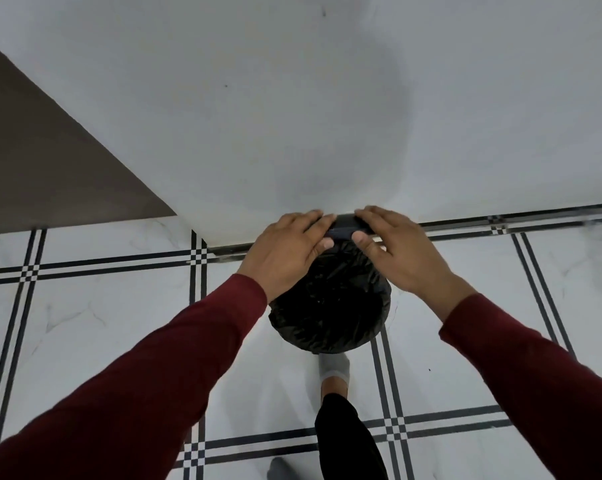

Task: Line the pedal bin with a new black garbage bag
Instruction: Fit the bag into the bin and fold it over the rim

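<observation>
A round pedal bin stands on the floor against the wall, seen from above; a black garbage bag (330,306) lines its inside and folds over the rim, hiding the bin body. Its dark lid (344,226) stands raised at the far edge by the wall. My left hand (285,251) and my right hand (396,251) are both at the far rim, fingers reaching over the lid's edge and thumbs pressing underneath, on the black plastic. How firmly they hold it is unclear.
A white wall (292,116) rises right behind the bin. A brown panel (43,168) stands to the left. The floor (102,323) is white marble tile with black stripe lines. My foot in a grey sock (334,368) is planted just in front of the bin.
</observation>
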Tool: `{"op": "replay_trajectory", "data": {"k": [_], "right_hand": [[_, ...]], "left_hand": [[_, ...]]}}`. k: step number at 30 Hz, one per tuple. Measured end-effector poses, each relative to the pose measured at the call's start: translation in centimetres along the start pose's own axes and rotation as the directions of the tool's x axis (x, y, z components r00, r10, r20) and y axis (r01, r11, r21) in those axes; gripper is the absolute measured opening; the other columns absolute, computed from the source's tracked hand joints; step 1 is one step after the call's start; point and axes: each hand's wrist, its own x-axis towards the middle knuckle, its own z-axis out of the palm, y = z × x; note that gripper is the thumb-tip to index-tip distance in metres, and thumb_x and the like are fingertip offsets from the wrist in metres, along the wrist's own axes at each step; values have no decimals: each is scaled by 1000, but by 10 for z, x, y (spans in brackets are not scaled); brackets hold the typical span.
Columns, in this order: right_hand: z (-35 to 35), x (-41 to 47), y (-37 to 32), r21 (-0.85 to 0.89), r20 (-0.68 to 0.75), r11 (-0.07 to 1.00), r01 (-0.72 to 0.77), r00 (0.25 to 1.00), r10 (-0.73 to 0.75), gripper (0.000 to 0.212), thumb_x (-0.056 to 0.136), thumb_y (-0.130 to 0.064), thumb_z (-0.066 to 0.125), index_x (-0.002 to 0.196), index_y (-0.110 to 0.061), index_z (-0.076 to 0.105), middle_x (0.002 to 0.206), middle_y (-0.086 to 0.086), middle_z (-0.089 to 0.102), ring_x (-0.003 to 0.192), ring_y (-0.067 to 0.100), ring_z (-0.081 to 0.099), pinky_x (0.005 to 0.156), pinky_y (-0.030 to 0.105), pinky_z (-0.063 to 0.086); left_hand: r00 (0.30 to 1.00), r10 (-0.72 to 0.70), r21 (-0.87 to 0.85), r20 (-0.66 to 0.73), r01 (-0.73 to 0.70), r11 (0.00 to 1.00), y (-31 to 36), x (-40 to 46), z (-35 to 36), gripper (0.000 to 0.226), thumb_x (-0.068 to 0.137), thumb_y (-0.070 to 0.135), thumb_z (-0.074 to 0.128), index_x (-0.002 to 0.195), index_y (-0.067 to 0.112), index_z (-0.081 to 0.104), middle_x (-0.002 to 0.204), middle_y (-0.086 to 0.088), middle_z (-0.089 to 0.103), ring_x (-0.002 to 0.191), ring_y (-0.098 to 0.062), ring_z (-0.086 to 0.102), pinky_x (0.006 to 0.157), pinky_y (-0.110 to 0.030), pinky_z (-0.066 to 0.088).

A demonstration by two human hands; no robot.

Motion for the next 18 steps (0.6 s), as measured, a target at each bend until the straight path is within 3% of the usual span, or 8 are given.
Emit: {"op": "replay_trajectory", "data": {"k": [5,9,14,18], "right_hand": [[16,-41,-10,71,124,996,-57,991,47,69,93,-53,53,151,-15,47,159,7,42,149,24,35,124,41,26],[47,-72,-8,129,137,979,-158,981,140,60,96,-37,62,149,-13,49,160,3,40,149,21,30,124,30,19],[90,-94,8,114,145,969,-220,968,203,47,95,-30,60,137,-10,59,149,1,47,140,22,37,116,30,31],[108,-100,20,91,251,958,-271,937,241,35,93,-29,56,122,-11,68,126,4,61,119,25,56,102,36,48]], "left_hand": [[996,14,97,93,-23,995,14,-42,26,61,105,49,28,157,20,42,160,-8,46,141,-37,45,110,-52,47],[996,25,174,91,-41,984,29,-78,59,56,103,43,45,153,19,47,155,-9,50,137,-36,49,99,-47,56],[985,-64,189,158,33,981,53,-103,112,51,99,35,59,146,20,46,150,-10,48,136,-36,45,96,-46,56],[978,-105,132,182,81,988,66,-114,143,60,87,8,67,144,19,51,145,-5,53,132,-32,48,99,-45,54]]}}
